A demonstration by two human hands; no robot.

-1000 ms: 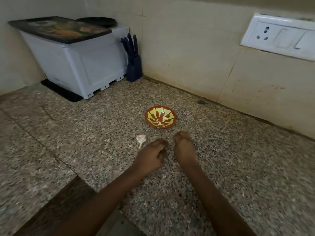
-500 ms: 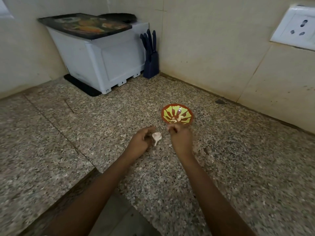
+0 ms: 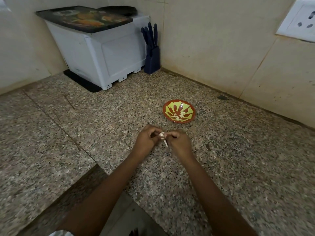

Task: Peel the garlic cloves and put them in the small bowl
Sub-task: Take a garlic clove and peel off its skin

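**A:** Where is the garlic?

**B:** The small pale garlic clove with papery skin (image 3: 162, 136) is just below the middle of the frame, caught between the person's two hands. The left grip (image 3: 146, 142) has its fingers curled round one end. The right grip (image 3: 179, 142) pinches the other. A pale strip hangs down between them, either skin or stalk; it is too small to tell which.

**A:** So the peeling is under way?

**B:** It looks that way. This clove seems to be partly stripped and has not gone into the bowl yet.

**A:** And the bowl?

**B:** The small round red bowl with the yellow-green sunburst pattern (image 3: 185, 108) stands just above and to the right of the hands, close by. A few pale pieces (image 3: 179, 116) lie in its bottom, probably cloves already peeled.

**A:** What is left to do?

**B:** The person has to finish this clove and drop it in. No other clove can be made out on the speckled granite desk (image 3: 238, 167), though its pattern could hide one. In the upper left of the frame are a white plastic box with a dark printed lid (image 3: 105, 53) and a dark blue knife block (image 3: 152, 53), both well away from the hands.
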